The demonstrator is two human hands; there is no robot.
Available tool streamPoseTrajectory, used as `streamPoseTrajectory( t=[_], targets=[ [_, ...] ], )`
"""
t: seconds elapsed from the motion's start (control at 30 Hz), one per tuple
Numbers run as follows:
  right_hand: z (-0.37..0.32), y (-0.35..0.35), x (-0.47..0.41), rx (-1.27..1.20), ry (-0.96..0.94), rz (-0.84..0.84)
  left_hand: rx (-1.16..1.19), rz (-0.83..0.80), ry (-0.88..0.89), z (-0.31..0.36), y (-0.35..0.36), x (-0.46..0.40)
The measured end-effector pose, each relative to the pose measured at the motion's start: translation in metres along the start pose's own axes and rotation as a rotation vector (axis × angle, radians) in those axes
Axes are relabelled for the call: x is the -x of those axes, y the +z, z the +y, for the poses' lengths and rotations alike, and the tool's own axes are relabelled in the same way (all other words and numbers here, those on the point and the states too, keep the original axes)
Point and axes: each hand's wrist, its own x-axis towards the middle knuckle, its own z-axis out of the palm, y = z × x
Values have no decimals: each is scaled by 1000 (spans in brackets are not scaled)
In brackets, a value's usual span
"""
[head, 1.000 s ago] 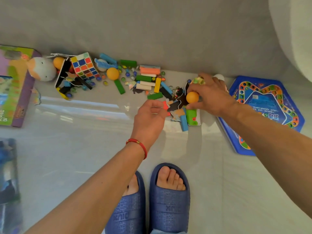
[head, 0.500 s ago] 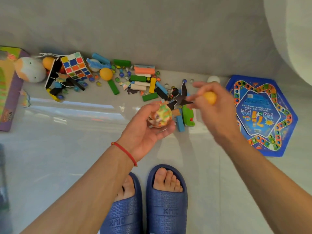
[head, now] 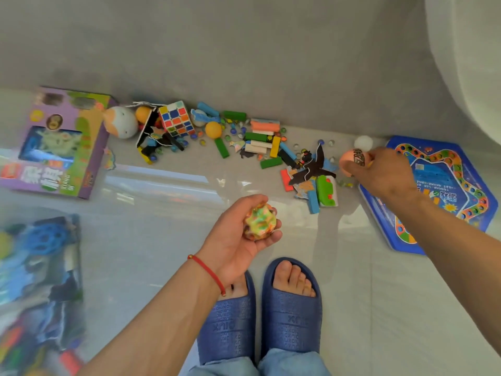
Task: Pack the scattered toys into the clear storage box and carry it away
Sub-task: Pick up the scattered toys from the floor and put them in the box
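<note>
My left hand [head: 238, 237] is palm up above the floor and holds a bumpy multicoloured ball [head: 259, 221] in its curled fingers. My right hand [head: 383, 173] reaches to the right end of the toy pile and grips an orange ball with black print [head: 352, 161]. A white ball [head: 363, 143] lies just beyond it. Scattered toys run along the wall: coloured blocks [head: 260, 139], marbles, a puzzle cube [head: 176, 122], an orange ball [head: 213, 130], an egg-shaped figure [head: 120, 122] and cardboard cut-outs [head: 311, 168]. The clear storage box [head: 38, 280] with toys inside stands at the lower left, blurred.
A purple toy carton [head: 54, 147] lies at the left. A blue hexagonal game board [head: 444, 191] lies on the floor at the right, under my right wrist. My feet in blue slippers [head: 260, 316] stand below the pile. A grey wall [head: 244, 50] runs behind the toys.
My left hand took the bumpy ball and drew back toward me, palm up. My right hand moved right with the orange ball toward the game board. The view shifted to show the box.
</note>
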Motion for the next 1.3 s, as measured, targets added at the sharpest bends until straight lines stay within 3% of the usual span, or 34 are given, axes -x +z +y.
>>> streamPoseTrajectory(
  t=[0.1,0.2,0.3,0.43,0.53,0.73,0.83,0.93,1.07,1.3],
  targets=[
    [-15,-28,37,-127,-8,-111,52,21,58,4,-18,49],
    [-58,-66,91,-263,-78,-447,132,23,150,14,-44,111],
    [-129,-103,159,-337,-263,-784,198,67,302,25,-82,180],
    [-232,-118,253,-345,-536,-1110,274,242,545,36,-148,272],
    [-305,-104,333,-344,-709,-1219,372,409,651,37,-197,333],
    [-382,-65,412,-317,-777,-1241,303,971,495,32,-256,379],
    [-375,-74,403,-323,-692,-1234,227,1042,549,32,-250,379],
    [-345,-98,359,-302,-699,-1093,106,977,675,37,-221,362],
    [-270,-132,262,-282,-529,-861,-144,730,713,42,-151,310],
    [-69,-118,124,-460,-4,-552,-577,188,331,27,-27,183]
  ],
)
